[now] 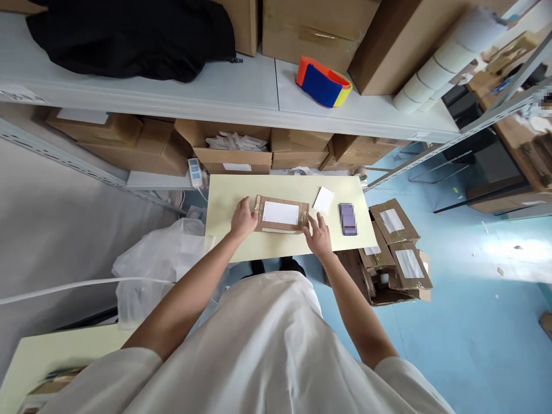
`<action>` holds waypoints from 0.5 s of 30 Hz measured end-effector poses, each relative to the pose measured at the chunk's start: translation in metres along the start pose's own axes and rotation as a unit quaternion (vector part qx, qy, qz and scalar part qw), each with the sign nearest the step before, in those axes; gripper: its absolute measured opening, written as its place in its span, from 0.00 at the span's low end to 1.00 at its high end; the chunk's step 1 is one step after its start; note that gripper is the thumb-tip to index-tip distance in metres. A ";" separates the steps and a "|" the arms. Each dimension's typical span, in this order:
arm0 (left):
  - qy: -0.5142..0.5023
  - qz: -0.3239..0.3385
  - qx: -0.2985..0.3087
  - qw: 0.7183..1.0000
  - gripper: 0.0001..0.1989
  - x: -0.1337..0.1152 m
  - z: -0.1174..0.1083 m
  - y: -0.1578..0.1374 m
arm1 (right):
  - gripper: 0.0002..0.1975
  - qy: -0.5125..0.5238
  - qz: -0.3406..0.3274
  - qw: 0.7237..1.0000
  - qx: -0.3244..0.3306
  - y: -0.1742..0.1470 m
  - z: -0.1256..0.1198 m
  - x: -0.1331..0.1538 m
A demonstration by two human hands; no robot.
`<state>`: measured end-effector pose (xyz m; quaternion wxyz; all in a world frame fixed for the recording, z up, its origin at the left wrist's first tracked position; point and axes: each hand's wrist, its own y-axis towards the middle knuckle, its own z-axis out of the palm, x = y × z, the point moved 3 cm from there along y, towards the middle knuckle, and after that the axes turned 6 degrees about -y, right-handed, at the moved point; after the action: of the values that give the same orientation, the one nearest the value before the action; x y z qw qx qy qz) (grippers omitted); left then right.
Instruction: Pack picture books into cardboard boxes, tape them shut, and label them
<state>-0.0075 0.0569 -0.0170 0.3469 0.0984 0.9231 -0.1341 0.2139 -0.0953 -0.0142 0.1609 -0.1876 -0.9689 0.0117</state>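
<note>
- Two bare hands flank the taped cardboard box (280, 227), which lies label (280, 213) up on the pale yellow surface (276, 248).
- If only one hand pushes, the box could pivot, since the hands are only at its ends.
- A pull towards the body might tip the box over the surface's near edge, which lies not far in front of it.
- The white card (323, 200), right of the box and near its far corner, could get knocked by a sideways sweep; the purple phone-like item (348, 219), further right, seems less exposed.
- Left hand (244, 219): fingers close together at the box's left end, seemingly touching it; whether they grip, I cannot tell.
- Right hand (318, 234): fingers spread fairly wide at the box's right end, tips touching or just beside it; no firm hold shows.
</note>
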 end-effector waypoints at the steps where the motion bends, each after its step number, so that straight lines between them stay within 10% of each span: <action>1: -0.020 -0.022 0.010 1.000 0.27 0.003 0.001 0.001 | 0.29 0.039 0.023 0.999 0.005 0.004 -0.002 -0.005; 7: -0.107 -0.089 0.051 0.989 0.23 0.011 0.012 -0.002 | 0.29 0.236 0.169 0.952 0.098 0.039 -0.003 -0.005; 15: -0.221 -0.046 -0.063 0.972 0.23 -0.016 0.015 -0.019 | 0.28 0.468 0.170 0.865 0.051 0.005 -0.019 -0.020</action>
<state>0.0082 0.0328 -0.0139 0.5410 0.0013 0.8338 -0.1101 0.2395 -0.0984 -0.0028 0.6006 -0.3247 -0.7307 -0.0011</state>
